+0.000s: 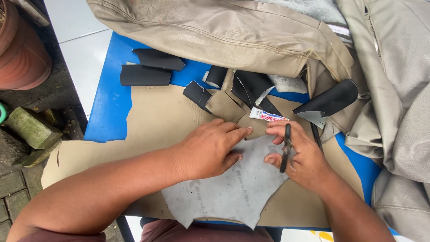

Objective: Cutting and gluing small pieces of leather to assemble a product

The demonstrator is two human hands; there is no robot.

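On the blue worktop, left hand lies open, palm down, fingers spread flat on a grey sheet with ragged cut edges, which sits on a larger tan leather piece; right hand is closed around black scissors, blades pointing away from the person, at the sheet's right edge. Just beyond the fingertips lies a small white-and-red glue tube, with curled black scraps and another black strip scattered further back, tan seat-cover material heaped along the far side and right, and a terracotta pot off the worktop's left.
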